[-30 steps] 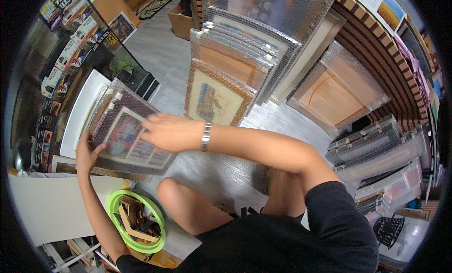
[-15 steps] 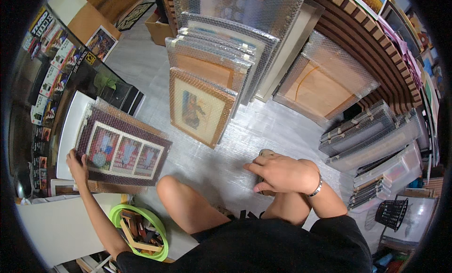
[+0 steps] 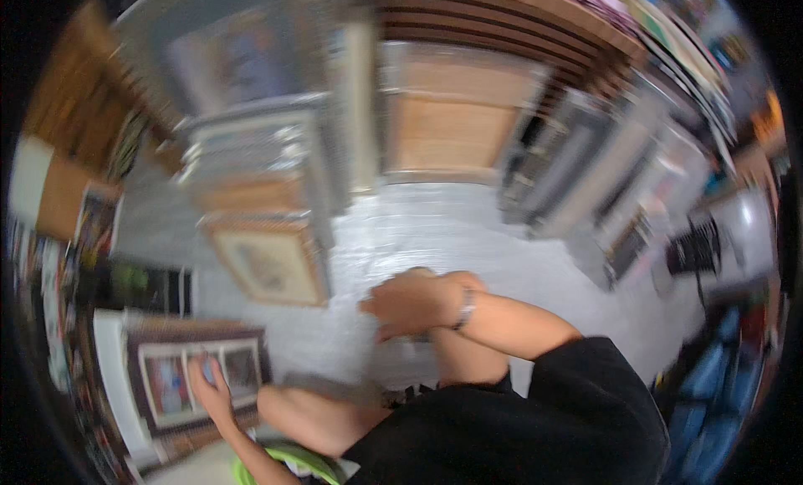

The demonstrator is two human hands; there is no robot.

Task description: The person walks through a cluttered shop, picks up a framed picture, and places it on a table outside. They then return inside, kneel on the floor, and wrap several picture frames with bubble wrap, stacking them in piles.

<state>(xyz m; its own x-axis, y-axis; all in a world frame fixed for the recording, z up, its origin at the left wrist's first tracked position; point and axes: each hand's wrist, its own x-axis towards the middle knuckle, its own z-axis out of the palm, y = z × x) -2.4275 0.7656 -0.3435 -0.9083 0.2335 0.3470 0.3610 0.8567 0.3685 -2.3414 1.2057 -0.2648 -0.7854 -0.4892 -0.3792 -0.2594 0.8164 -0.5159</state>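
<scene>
The view is blurred by motion. My left hand (image 3: 209, 386) rests on a dark frame holding three small pictures (image 3: 171, 376), low at the left, and steadies it against white boards. My right hand (image 3: 410, 305), with a band on its wrist, hovers over my bent knee in the middle and holds nothing; its fingers point left. A gold-framed picture (image 3: 269, 269) leans against a stack of wrapped frames (image 3: 251, 163) just beyond both hands.
A large wrapped wooden panel (image 3: 443, 129) stands at the back wall. Clear plastic storage boxes (image 3: 585, 184) and a black basket (image 3: 698, 251) line the right side. A green-rimmed container (image 3: 288, 464) sits by my leg. Grey floor (image 3: 468, 242) spreads ahead.
The view swung right and blurred. My right hand left the three-picture frame and came back over my knee. My left hand stays on that frame.
</scene>
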